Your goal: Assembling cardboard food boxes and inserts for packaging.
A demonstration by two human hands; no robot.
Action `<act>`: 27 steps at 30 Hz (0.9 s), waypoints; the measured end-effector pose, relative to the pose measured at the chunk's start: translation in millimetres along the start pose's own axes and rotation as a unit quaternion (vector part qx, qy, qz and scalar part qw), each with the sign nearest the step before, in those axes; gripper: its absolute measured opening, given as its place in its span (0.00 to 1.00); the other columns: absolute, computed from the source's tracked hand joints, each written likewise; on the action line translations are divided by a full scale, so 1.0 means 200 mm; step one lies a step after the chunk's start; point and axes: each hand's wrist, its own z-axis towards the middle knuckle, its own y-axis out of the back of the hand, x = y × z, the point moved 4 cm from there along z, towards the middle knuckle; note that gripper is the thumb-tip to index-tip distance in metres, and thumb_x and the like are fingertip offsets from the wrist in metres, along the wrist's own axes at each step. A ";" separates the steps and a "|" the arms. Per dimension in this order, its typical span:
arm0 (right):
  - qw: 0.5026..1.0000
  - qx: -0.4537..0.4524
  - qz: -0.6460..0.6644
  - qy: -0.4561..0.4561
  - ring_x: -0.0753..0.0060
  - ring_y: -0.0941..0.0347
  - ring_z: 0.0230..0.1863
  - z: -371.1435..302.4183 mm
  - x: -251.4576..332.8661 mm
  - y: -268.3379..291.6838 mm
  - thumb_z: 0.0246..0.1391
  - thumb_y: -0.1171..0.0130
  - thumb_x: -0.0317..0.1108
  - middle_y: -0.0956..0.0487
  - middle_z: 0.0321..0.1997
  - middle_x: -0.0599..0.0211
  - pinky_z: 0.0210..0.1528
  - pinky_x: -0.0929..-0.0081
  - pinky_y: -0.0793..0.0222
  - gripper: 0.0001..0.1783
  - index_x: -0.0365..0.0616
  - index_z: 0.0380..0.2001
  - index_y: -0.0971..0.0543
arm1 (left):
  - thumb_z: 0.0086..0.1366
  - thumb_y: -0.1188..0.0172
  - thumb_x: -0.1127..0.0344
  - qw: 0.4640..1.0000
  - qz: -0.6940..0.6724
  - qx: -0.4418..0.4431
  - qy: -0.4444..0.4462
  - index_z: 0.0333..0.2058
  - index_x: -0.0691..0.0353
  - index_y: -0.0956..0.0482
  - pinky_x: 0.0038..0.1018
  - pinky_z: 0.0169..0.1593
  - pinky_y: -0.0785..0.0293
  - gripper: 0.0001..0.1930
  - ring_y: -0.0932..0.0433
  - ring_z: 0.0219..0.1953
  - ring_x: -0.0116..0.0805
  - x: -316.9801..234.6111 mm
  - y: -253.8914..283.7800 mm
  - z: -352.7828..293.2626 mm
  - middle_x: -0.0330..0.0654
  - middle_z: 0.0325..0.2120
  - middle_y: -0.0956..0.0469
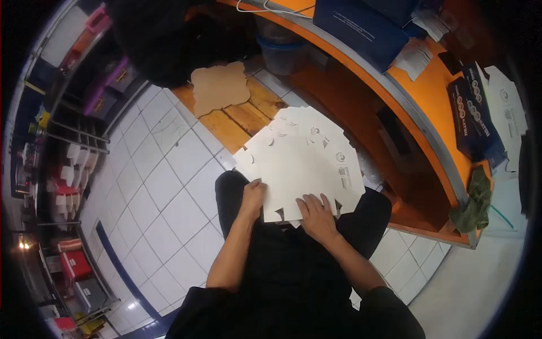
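Several flat cartons (pixel 302 172) lie on the lap (pixel 371 210), probably light, stiff but creasable, best held by their edges, where the left hand (pixel 253 197) clamps them and the right hand (pixel 319 221) rests, its grip unclear.

Counter (pixel 424 97), one, curved, orange-topped, grey-edged; upon it, a crumpled green cloth (pixel 477 199) at the near corner, a white cable (pixel 275 9) toward the far end. Also before me: bluish tub (pixel 280 55), red box (pixel 75 264), purple container (pixel 106 85), white floor tiles (pixel 144 189).
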 end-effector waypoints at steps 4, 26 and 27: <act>0.999 -0.041 -0.021 0.011 0.60 0.26 0.48 0.00 -0.05 -0.12 0.50 0.40 0.33 0.23 0.43 0.62 0.55 0.58 0.30 0.21 0.39 0.48 0.22 | 0.64 0.43 0.70 0.997 0.083 0.006 0.003 0.52 0.75 0.22 0.30 0.39 0.26 0.20 0.22 0.33 0.33 -0.06 0.02 -0.01 0.43 0.32 0.20; 0.903 0.342 0.253 -0.057 0.50 0.19 0.48 0.45 -0.40 -0.26 0.40 0.22 0.49 0.15 0.45 0.57 0.51 0.59 0.24 0.35 0.51 0.53 0.19 | 0.60 0.40 0.71 0.683 0.647 0.115 -0.319 0.43 0.61 0.17 0.43 0.52 0.24 0.12 0.20 0.49 0.52 -0.13 -0.10 -0.17 0.50 0.42 0.18; 0.889 0.345 0.290 -0.081 0.49 0.20 0.50 0.39 -0.37 -0.19 0.39 0.22 0.50 0.15 0.47 0.57 0.52 0.59 0.25 0.41 0.51 0.58 0.23 | 0.59 0.39 0.70 0.703 0.639 0.131 -0.283 0.42 0.60 0.16 0.44 0.50 0.23 0.11 0.19 0.46 0.53 -0.13 -0.08 -0.11 0.52 0.40 0.17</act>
